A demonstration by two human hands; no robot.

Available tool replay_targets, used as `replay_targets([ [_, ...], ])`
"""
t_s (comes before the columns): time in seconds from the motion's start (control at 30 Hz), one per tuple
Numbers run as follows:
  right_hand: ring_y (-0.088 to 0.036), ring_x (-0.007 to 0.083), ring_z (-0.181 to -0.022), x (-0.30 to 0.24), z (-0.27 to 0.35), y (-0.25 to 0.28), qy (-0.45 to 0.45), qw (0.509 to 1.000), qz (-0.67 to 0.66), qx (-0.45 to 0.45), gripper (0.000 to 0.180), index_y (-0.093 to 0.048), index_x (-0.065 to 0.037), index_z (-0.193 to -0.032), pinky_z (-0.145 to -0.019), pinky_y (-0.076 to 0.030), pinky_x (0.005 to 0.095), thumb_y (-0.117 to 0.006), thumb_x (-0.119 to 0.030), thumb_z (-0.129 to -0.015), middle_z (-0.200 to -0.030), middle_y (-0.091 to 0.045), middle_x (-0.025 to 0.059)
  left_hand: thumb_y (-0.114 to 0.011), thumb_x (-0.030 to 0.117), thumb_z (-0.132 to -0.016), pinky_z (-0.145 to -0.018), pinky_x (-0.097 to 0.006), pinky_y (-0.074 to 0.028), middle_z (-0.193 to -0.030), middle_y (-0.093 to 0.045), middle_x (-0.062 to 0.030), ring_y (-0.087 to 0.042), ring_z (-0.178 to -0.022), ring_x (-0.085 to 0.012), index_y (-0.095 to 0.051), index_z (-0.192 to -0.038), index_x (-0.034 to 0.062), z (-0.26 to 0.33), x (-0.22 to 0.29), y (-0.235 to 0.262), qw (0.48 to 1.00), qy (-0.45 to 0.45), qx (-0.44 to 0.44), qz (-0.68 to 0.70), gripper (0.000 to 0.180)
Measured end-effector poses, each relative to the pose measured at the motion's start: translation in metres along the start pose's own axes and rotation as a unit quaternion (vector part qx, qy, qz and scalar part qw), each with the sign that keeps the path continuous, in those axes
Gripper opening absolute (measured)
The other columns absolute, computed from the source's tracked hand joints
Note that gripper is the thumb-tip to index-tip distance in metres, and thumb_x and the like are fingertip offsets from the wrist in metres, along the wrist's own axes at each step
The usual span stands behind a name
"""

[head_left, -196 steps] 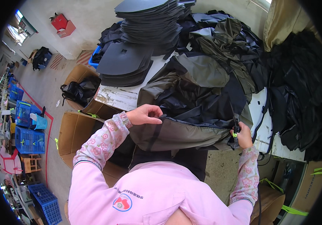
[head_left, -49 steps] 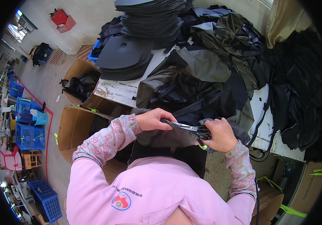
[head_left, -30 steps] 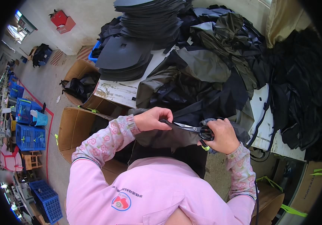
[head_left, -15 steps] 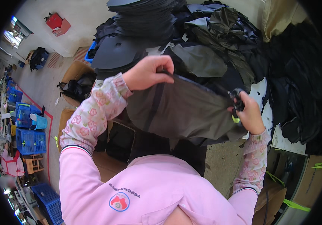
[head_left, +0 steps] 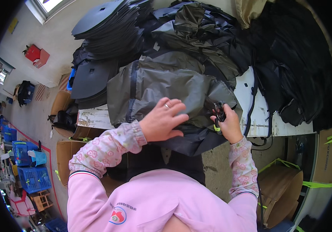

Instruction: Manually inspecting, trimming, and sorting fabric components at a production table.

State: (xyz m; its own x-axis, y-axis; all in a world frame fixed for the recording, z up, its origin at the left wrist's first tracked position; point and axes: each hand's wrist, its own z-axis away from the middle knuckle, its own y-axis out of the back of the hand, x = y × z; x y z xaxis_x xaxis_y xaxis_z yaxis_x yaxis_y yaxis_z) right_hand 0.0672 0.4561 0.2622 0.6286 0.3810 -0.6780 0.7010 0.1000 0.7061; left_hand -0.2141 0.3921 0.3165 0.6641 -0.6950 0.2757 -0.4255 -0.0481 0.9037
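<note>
A dark olive-grey fabric piece (head_left: 170,83) with a black strip (head_left: 132,89) across its left part lies spread over the front of the worktable. Above its near edge, my left hand (head_left: 164,120) is open, fingers apart, with nothing in it; whether the fingertips touch the cloth I cannot tell. My right hand (head_left: 231,125) is closed around black-handled scissors (head_left: 219,112) at the right end of the piece. A yellow-green bit (head_left: 217,128) shows below the handles. The blades are hard to make out against the dark cloth.
A tall stack of dark grey sheets (head_left: 110,42) stands at the back left of the white table (head_left: 260,106). Crumpled dark fabric (head_left: 197,23) is heaped behind, black items (head_left: 297,77) at the right. Cardboard boxes (head_left: 280,189) and blue crates (head_left: 34,179) stand on the floor.
The fabric piece has gone from being held up between both hands to lying on the table. My left hand has let go of it and opened. The right hand has moved left, still holding the scissors.
</note>
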Motion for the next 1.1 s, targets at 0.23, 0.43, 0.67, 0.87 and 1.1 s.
replay_targets([
  [0.23,-0.059,0.0380,-0.088,0.034,-0.011,-0.055,0.036,0.992,0.118,0.038,0.028,-0.057,-0.007,-0.093,-0.075,-0.045,0.0452,-0.076,-0.011,-0.073,-0.086,-0.065,0.0144,-0.076,0.020,-0.072,-0.090,-0.042,-0.038,-0.096,-0.059,-0.0007,-0.055,-0.099,-0.0235,-0.061,-0.089,0.0136,0.016,-0.041,-0.045,0.990,0.087,-0.059,-0.097,0.023],
  [0.43,-0.064,0.0373,-0.071,0.043,-0.010,-0.037,-0.048,0.990,-0.116,0.060,0.023,-0.052,-0.002,-0.087,-0.065,-0.049,0.0422,-0.072,-0.008,-0.080,-0.079,-0.064,0.0170,-0.075,0.017,-0.074,-0.079,-0.040,-0.043,-0.087,-0.062,-0.0053,-0.059,-0.089,-0.0280,-0.061,-0.084,0.0100,0.031,-0.072,-0.010,0.985,0.173,-0.001,-0.001,0.019],
  [0.67,-0.058,0.0307,-0.074,0.007,0.012,0.013,-0.046,0.988,-0.147,0.015,0.027,-0.052,-0.002,-0.089,-0.068,-0.047,0.0383,-0.076,-0.005,-0.075,-0.077,-0.061,0.0108,-0.075,0.014,-0.075,-0.073,-0.039,-0.045,-0.083,-0.062,-0.0083,-0.059,-0.084,-0.0308,-0.058,-0.082,0.0076,0.038,-0.070,-0.007,0.966,0.233,-0.026,0.104,0.019],
  [0.87,-0.054,0.0317,-0.076,0.020,0.035,0.019,-0.054,0.992,-0.109,0.031,0.028,-0.052,-0.003,-0.088,-0.070,-0.043,0.0411,-0.077,-0.006,-0.074,-0.079,-0.058,0.0110,-0.073,0.012,-0.074,-0.072,-0.037,-0.043,-0.078,-0.055,-0.0062,-0.057,-0.077,-0.0267,-0.055,-0.084,0.0092,0.040,-0.047,-0.017,0.993,0.100,0.056,-0.023,0.020],
  [1.1,-0.056,0.0323,-0.075,0.029,0.049,0.014,-0.075,0.988,-0.109,0.074,0.026,-0.052,-0.001,-0.089,-0.068,-0.044,0.0386,-0.075,-0.003,-0.076,-0.082,-0.058,0.0137,-0.078,0.024,-0.073,-0.086,-0.039,-0.040,-0.096,-0.056,-0.0046,-0.055,-0.095,-0.0259,-0.060,-0.099,0.0124,0.075,-0.022,-0.003,0.994,0.100,0.028,-0.031,0.034],
])
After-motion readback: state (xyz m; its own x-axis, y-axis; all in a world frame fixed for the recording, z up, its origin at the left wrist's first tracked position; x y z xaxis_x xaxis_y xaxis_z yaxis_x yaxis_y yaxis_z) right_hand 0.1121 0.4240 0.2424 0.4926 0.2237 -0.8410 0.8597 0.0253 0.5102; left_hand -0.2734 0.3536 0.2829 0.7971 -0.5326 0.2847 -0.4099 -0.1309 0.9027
